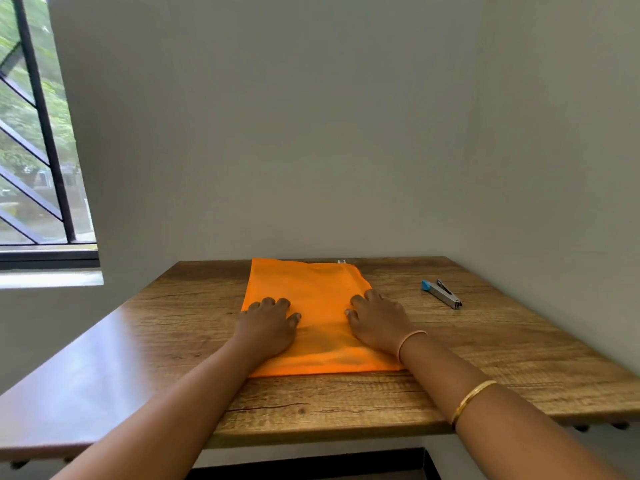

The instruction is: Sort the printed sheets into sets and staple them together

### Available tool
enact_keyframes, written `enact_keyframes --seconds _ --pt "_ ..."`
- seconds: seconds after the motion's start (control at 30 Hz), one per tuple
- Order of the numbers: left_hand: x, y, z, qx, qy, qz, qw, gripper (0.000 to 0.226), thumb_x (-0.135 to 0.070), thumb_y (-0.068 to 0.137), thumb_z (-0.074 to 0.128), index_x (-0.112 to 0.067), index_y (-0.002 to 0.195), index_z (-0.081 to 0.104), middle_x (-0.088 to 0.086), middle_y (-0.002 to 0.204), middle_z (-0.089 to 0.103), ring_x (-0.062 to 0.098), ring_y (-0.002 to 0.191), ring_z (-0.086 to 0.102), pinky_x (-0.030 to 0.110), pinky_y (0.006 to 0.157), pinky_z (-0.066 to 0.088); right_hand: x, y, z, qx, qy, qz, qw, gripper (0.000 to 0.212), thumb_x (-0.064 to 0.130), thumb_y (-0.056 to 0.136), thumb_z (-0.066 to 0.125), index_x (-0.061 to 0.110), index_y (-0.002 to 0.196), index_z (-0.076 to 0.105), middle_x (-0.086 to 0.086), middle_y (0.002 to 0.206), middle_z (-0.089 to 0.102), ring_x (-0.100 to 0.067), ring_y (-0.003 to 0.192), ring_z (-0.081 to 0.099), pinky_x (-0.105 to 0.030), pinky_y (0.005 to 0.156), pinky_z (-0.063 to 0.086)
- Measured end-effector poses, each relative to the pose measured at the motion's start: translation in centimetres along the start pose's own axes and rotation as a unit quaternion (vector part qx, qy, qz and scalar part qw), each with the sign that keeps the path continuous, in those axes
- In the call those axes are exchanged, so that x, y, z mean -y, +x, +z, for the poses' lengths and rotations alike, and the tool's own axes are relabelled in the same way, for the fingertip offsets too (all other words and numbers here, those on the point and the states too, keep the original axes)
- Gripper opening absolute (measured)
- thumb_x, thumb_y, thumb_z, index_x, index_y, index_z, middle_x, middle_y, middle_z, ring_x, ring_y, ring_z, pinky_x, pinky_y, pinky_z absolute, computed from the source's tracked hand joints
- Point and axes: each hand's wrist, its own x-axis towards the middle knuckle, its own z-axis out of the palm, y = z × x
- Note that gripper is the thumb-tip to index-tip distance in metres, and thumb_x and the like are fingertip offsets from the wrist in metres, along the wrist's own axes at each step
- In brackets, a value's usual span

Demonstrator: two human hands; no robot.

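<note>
An orange folder or pouch (pixel 313 292) lies flat in the middle of the wooden table (pixel 485 344). My left hand (pixel 268 325) rests palm down on its left edge, fingers slightly bent. My right hand (pixel 375 322) rests palm down on its right edge in the same way. A small stapler (pixel 442 293) with a blue end and metal body lies on the table to the right, well apart from my right hand. No printed sheets are visible.
The table stands in a corner, with plain walls behind and to the right. A barred window (pixel 38 133) is at the left. A small white item (pixel 341 261) peeks out at the folder's far edge.
</note>
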Motion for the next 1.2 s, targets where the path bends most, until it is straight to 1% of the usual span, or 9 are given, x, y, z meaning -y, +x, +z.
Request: enact_keyframes --seconds 0.07,0.17,0.3,0.4,0.53,0.63,0.7,0.87,1.2 --pt "-0.1 0.2 0.3 0.027 0.026 -0.013 0.999 0.053 -0.049 0.099 0.026 -0.021 0.144 0.030 0.010 0.146 0.034 0.032 0.133 0.032 0.046 0.107 0.031 -0.4 0.1 0.3 0.031 0.032 -0.006 0.999 0.046 0.042 0.100 0.027 0.014 0.135 0.039 -0.013 0.141 0.036 -0.031 0.123 0.043 -0.045 0.100 0.038" --pt "-0.5 0.8 -0.3 0.041 0.049 -0.026 0.998 0.050 -0.042 0.099 0.027 -0.018 0.143 0.031 0.012 0.143 0.034 0.033 0.131 0.033 0.047 0.105 0.033 -1.2 0.4 -0.6 0.002 0.068 -0.014 0.998 0.046 0.041 0.098 0.038 0.014 0.135 0.041 -0.011 0.138 0.040 -0.029 0.122 0.045 -0.041 0.098 0.041" --pt "-1.9 2.5 -1.1 0.001 0.030 -0.006 1.000 0.044 -0.034 0.096 0.040 -0.023 0.138 0.040 0.008 0.140 0.041 0.030 0.127 0.038 0.044 0.101 0.039 -4.6 1.5 -2.4 -0.131 0.107 0.032 0.985 0.024 0.029 0.095 0.043 0.011 0.100 0.058 -0.006 0.101 0.054 -0.025 0.099 0.054 -0.034 0.079 0.044" --pt "-2.6 3.9 -1.0 -0.040 -0.006 -0.001 0.999 0.040 -0.037 0.095 0.043 -0.025 0.134 0.046 0.006 0.138 0.044 0.028 0.126 0.041 0.041 0.098 0.040 -8.1 2.3 -3.5 -0.180 0.031 0.125 0.975 0.030 0.026 0.091 0.046 0.009 0.112 0.059 -0.012 0.117 0.057 -0.031 0.110 0.053 -0.039 0.088 0.044" --pt "-2.9 4.9 0.2 -0.044 -0.029 -0.006 0.999 0.038 -0.039 0.096 0.042 -0.025 0.131 0.048 0.005 0.134 0.048 0.027 0.122 0.044 0.040 0.095 0.042 -12.3 3.2 -3.1 -0.102 -0.032 0.227 0.968 0.041 0.032 0.089 0.050 0.009 0.122 0.057 -0.017 0.131 0.052 -0.033 0.118 0.051 -0.043 0.097 0.045" --pt "-2.6 5.0 0.7 -0.046 -0.030 -0.007 0.998 0.039 -0.041 0.096 0.042 -0.026 0.131 0.048 0.005 0.133 0.049 0.026 0.121 0.046 0.040 0.093 0.042 -13.3 3.7 -1.6 -0.033 0.028 0.245 0.969 0.044 0.033 0.088 0.051 0.011 0.127 0.052 -0.015 0.129 0.054 -0.030 0.113 0.054 -0.043 0.095 0.046" --pt "-2.4 5.0 0.7 -0.046 -0.026 -0.005 0.999 0.040 -0.042 0.096 0.042 -0.026 0.132 0.047 0.004 0.133 0.048 0.026 0.122 0.045 0.040 0.094 0.043 -12.9 3.9 -0.8 -0.037 0.045 0.253 0.966 0.045 0.032 0.089 0.050 0.011 0.129 0.049 -0.014 0.128 0.053 -0.030 0.114 0.053 -0.042 0.094 0.047" --pt "-1.9 5.0 0.5 -0.032 -0.037 -0.007 0.999 0.043 -0.045 0.095 0.043 -0.025 0.133 0.046 0.004 0.134 0.047 0.026 0.123 0.044 0.040 0.098 0.043 -10.7 4.4 -0.5 -0.052 0.063 0.251 0.964 0.045 0.029 0.089 0.052 0.011 0.130 0.047 -0.015 0.131 0.049 -0.032 0.116 0.052 -0.043 0.094 0.047" --pt "-1.8 3.9 0.4 -0.038 -0.035 -0.010 0.999 0.042 -0.045 0.096 0.042 -0.025 0.132 0.047 0.004 0.133 0.049 0.025 0.122 0.045 0.039 0.095 0.041 -6.1 4.3 -0.8 -0.015 0.111 0.184 0.977 0.039 0.037 0.086 0.056 0.011 0.116 0.058 -0.010 0.114 0.060 -0.025 0.101 0.059 -0.038 0.085 0.052"
